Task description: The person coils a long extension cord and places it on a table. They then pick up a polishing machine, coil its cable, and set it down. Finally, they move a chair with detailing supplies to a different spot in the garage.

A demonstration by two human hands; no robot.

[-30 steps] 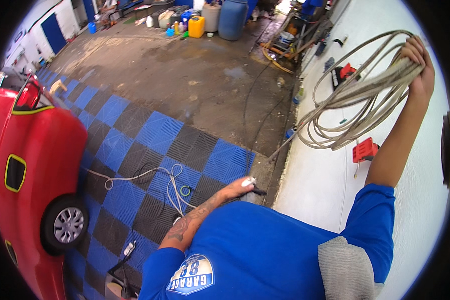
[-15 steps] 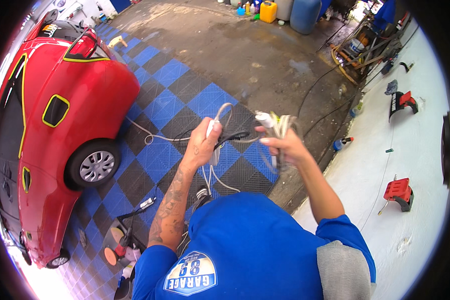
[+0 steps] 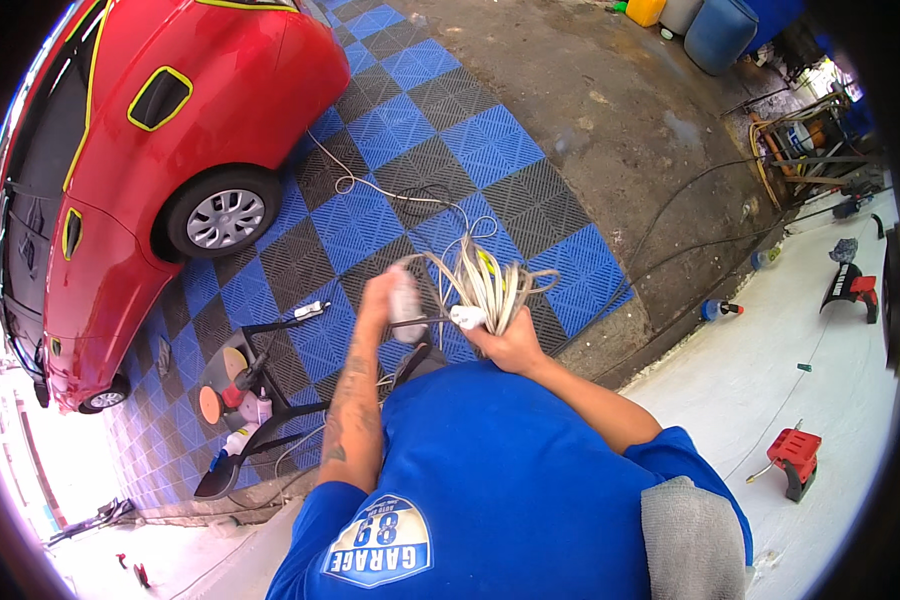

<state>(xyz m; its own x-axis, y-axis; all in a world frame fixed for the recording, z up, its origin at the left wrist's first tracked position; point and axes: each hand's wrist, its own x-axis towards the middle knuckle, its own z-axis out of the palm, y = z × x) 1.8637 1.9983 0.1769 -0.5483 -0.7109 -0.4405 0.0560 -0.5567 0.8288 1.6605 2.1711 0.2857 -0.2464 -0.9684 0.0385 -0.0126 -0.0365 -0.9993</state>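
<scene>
My right hand (image 3: 515, 345) is closed round a bundled off-white electrical cord (image 3: 492, 285), whose loops fan upward out of the fist. A white plug-like end (image 3: 467, 318) pokes out at its thumb side. My left hand (image 3: 378, 298), smeared by motion, grips a whitish oblong cord fitting (image 3: 406, 305); its exact kind is too blurred to tell. A dark cord stretch runs from it toward the bundle. From near my hands, a thin pale cord (image 3: 370, 184) trails over the checkered floor tiles toward the red car.
The red car (image 3: 220, 100) stands at the left. Beside my left arm, a low dark stool-like stand (image 3: 280, 408) carries a polisher (image 3: 242, 385) and bottles. A white socket strip (image 3: 312, 310) lies nearby. Along the right wall are a spray bottle (image 3: 720, 310) and a red wall-mounted holder (image 3: 795, 455).
My hands have come lower and closer to my body, with the cord bundle now upright in my right fist. The view has shifted, showing more of the stand at the lower left.
</scene>
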